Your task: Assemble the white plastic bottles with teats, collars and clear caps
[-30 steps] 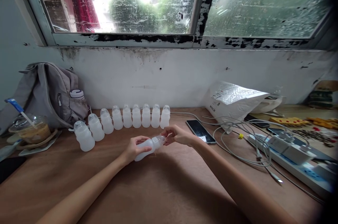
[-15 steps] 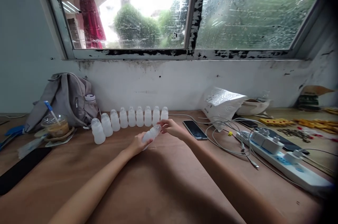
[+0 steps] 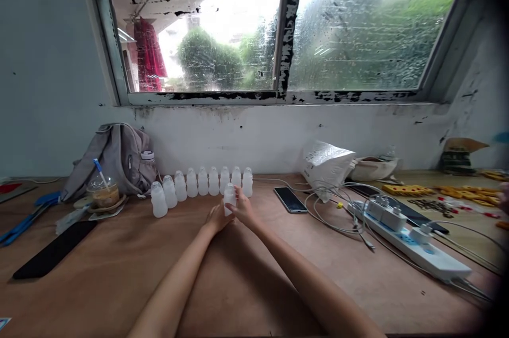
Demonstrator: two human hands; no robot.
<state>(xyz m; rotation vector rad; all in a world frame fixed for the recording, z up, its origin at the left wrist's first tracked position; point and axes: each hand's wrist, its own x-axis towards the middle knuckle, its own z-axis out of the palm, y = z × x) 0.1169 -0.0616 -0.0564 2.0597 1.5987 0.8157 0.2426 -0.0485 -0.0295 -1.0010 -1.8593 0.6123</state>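
Held in the partly curled fingers of the left hand (image 3: 216,217) and right hand (image 3: 244,209), the frosted baby bottle (image 3: 229,197), tilted a moment ago, has been turned upright, matching the bottle row (image 3: 203,182) behind

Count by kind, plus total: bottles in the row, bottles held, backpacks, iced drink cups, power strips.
Row bottles: 9
Held bottle: 1
Backpack: 1
Drink cup: 1
Power strip: 1
Total: 13

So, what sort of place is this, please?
Probably a small workshop or workroom: there are many matching bottles, some yellow parts and a power strip with chargers plugged in.
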